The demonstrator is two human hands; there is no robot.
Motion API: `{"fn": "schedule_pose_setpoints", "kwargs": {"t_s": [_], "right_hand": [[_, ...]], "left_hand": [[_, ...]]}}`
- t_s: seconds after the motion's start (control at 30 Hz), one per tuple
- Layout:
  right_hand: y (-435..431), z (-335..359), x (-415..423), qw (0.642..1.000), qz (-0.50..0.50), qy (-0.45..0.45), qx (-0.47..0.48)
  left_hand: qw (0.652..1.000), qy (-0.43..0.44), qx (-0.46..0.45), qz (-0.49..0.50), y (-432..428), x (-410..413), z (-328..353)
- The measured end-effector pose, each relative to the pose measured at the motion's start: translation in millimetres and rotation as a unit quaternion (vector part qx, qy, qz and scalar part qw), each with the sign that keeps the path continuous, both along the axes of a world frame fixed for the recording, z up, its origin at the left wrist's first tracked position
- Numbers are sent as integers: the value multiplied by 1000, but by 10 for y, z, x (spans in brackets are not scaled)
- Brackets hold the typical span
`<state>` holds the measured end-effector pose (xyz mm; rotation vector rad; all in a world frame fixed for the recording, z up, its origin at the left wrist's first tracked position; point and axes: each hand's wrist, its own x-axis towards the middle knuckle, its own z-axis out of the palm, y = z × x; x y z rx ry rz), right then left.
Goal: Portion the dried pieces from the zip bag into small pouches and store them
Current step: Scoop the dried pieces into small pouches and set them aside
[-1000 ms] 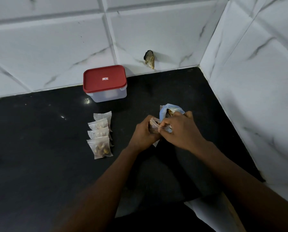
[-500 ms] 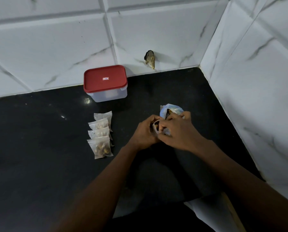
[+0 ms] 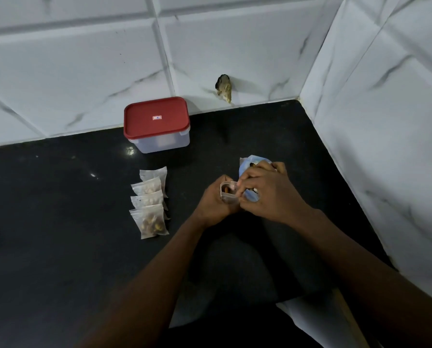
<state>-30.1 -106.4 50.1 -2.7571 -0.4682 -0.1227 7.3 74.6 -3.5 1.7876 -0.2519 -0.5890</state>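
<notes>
My left hand [image 3: 213,200] grips a small clear pouch [image 3: 228,191] with its mouth held open; a brown dried piece shows inside. My right hand [image 3: 267,192] is curled beside it, fingertips pinching at the pouch's rim. Behind and under the right hand stands the blue-tinted zip bag [image 3: 250,164], mostly hidden. To the left, several filled small pouches [image 3: 151,204] lie in an overlapping column on the black counter [image 3: 59,209].
A clear container with a red lid [image 3: 157,121], closed, stands against the back wall. White marble-look tiles form the back wall and the right wall [image 3: 385,146], making a corner. A chipped hole [image 3: 224,87] marks the back tile.
The small pouch's mouth has opened wider between both hands, and the hands have shifted slightly; the pouches and container have not moved.
</notes>
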Motion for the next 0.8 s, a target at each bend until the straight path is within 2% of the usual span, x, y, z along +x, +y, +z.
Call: {"fn": "schedule_pose_setpoints", "kwargs": {"t_s": [0.33, 0.5, 0.67, 0.8], "right_hand": [[-184, -86, 75, 1000, -25, 0, 5], [-262, -104, 103, 994, -76, 7, 83], [-491, -240, 121, 965, -212, 93, 123], [-604, -253, 59, 937, -283, 186, 84]], "left_hand": [[999, -41, 0, 5, 10, 16, -58], [998, -36, 24, 42, -48, 36, -101], [997, -50, 29, 53, -94, 18, -130], [995, -52, 30, 74, -145, 16, -148]]}}
